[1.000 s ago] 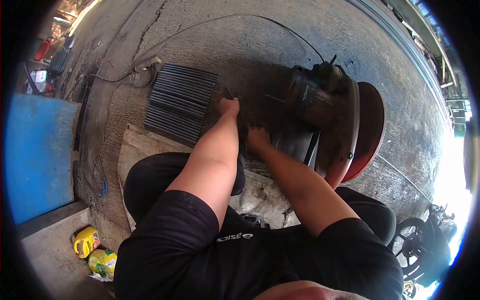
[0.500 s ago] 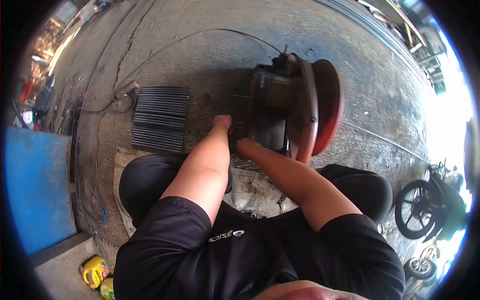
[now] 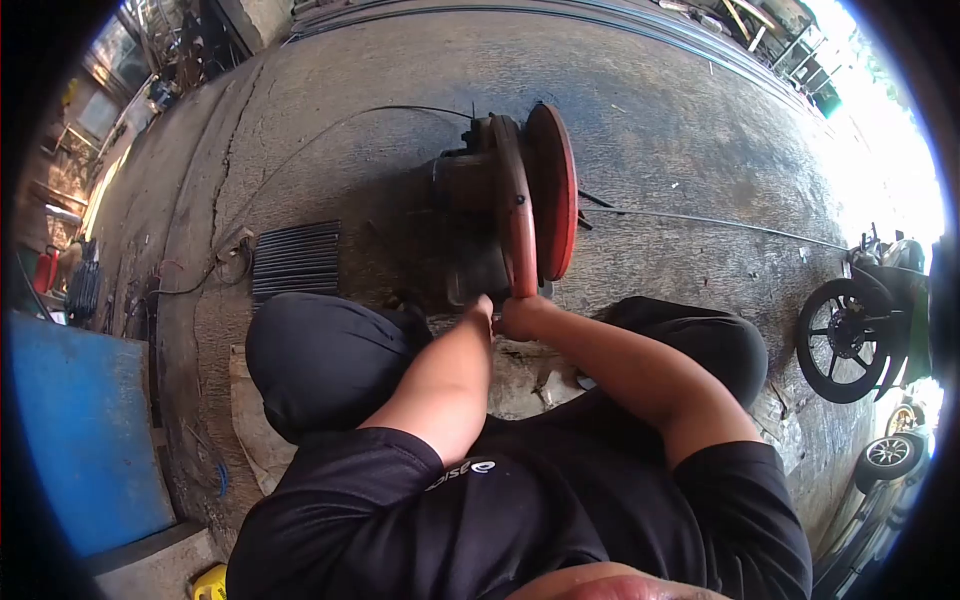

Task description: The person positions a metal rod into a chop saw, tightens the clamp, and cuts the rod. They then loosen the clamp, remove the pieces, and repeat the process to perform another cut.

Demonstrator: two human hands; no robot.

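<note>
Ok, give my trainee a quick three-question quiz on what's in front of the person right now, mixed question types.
1. True or false: the red guard disc of the cut-off saw stands on edge on the concrete floor.
2. Multiple choice: the bundle of dark metal rods lies (A) on the saw's left, (B) on the saw's right, (C) on top of the saw.
3. Where are the left hand and the right hand?

Key
1. True.
2. A.
3. Both are at the near, lower end of the saw, close together. Whether the fingers grip anything cannot be seen.
</note>
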